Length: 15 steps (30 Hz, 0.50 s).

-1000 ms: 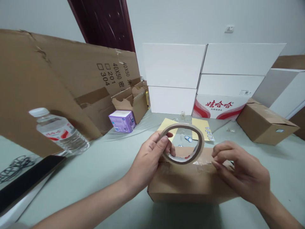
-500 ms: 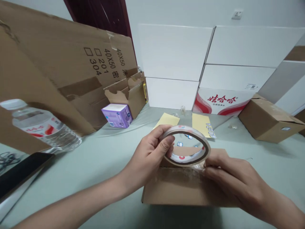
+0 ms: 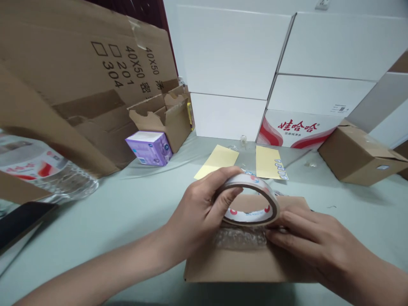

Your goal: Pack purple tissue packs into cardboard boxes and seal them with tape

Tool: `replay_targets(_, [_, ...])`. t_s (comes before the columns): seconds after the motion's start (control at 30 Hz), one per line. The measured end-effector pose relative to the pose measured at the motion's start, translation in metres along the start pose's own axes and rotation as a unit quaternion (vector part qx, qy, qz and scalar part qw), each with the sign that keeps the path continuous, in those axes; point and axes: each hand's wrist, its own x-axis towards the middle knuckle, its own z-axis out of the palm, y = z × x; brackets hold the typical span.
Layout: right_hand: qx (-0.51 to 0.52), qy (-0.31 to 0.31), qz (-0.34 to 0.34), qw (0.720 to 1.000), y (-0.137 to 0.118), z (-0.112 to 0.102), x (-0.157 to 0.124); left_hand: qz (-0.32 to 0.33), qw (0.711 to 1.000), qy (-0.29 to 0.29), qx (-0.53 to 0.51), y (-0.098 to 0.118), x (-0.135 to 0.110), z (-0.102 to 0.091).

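My left hand [image 3: 197, 214] grips a roll of clear tape [image 3: 251, 202] by its left side, thumb inside the ring, fingers over the top. The roll lies tilted just above a small brown cardboard box [image 3: 242, 259] near the table's front edge. A strip of clear tape [image 3: 240, 236] runs wrinkled from the roll onto the box top. My right hand [image 3: 314, 248] rests on the box at the right, fingers stretched toward the roll and pressing the tape end down.
Two yellow sheets [image 3: 269, 162] lie behind the box. A purple packet [image 3: 149, 147] and an open carton [image 3: 167, 117] stand at the left, by large cardboard panels [image 3: 63, 76]. A water bottle [image 3: 47, 174] lies far left. White boxes [image 3: 229, 55] are stacked behind; a brown box [image 3: 360, 155] sits right.
The roll has come down toward the box top in my left hand. My right hand moved left and down onto the box, against the tape end. The view tilted downward.
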Motion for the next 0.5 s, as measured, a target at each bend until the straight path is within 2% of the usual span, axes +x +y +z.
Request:
replay_targets(0.13, [0.020, -0.053, 0.020, 0.998, -0.0027, -0.0053, -0.0018, -0.020, 0.999, -0.007, -0.035, -0.0022, 0.0013, 0.0001])
replay_targets(0.33, [-0.002, -0.085, 0.027, 0.996, -0.0060, -0.0039, 0.0014, -0.010, 0.999, -0.009, -0.041, -0.0043, 0.0003, 0.0039])
replay_targets(0.5, [-0.011, -0.103, 0.027, 0.994, -0.0083, -0.0008, 0.0011, -0.016, 0.999, 0.040, -0.007, -0.0007, 0.0061, -0.0049])
